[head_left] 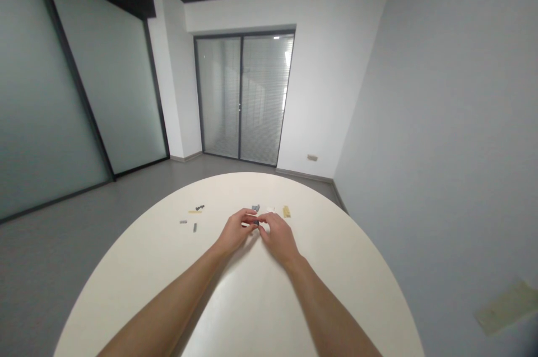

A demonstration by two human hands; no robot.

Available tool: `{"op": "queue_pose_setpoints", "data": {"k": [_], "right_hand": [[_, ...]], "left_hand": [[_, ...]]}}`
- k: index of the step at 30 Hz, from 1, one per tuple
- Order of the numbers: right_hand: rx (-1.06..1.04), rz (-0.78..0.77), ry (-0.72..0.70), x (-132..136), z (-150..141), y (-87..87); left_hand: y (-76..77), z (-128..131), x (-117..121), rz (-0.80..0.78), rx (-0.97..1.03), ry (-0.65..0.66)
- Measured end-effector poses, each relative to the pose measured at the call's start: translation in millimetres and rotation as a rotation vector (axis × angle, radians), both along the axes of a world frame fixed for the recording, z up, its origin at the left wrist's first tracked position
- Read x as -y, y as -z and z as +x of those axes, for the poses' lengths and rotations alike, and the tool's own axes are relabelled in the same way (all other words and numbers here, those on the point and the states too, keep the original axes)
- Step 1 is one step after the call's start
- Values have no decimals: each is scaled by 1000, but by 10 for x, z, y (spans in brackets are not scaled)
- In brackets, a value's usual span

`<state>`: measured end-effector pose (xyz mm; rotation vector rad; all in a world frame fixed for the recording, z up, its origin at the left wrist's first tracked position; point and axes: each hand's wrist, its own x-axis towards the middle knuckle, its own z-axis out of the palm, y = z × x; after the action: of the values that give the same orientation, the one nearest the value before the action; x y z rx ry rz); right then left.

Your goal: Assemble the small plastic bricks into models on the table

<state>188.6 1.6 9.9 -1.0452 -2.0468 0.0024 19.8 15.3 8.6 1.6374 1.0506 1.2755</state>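
Observation:
My left hand (236,232) and my right hand (279,237) meet over the middle of the table. Between their fingertips is a small dark block-like piece (256,222), mostly covered by the fingers; both hands are closed on it. Just beyond the fingers lies a small blue-grey piece (256,207). A whitish piece (270,209) lies behind my right hand, partly hidden by it. To the right of that is a cluster of pale yellow pieces (286,212). All are too small to make out exactly.
On the left of the round white table (227,312) lie a thin yellow strip (195,212), small black pieces (200,208), and two grey pieces, one flat grey piece (183,222) and one upright-pointing grey piece (195,227). A glass door (240,105) and walls stand beyond.

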Motion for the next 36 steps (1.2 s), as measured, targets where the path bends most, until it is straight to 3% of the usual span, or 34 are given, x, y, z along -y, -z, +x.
{"op": "queue_pose_setpoints", "data": {"k": [10,17,28,36], "right_hand": [[-11,-24,4,6,-3,-6],[-8,-7,25,13,-4,-18],[-15,-47,28,19,3,-26],[18,-64,54,15,-3,-15]], "left_hand": [[39,-15,-31,-39,100,61],[126,-26,-98,-5,110,13],[5,-9,-11,-73,149,-13],[23,-4,-23,-32,144,11]]}}
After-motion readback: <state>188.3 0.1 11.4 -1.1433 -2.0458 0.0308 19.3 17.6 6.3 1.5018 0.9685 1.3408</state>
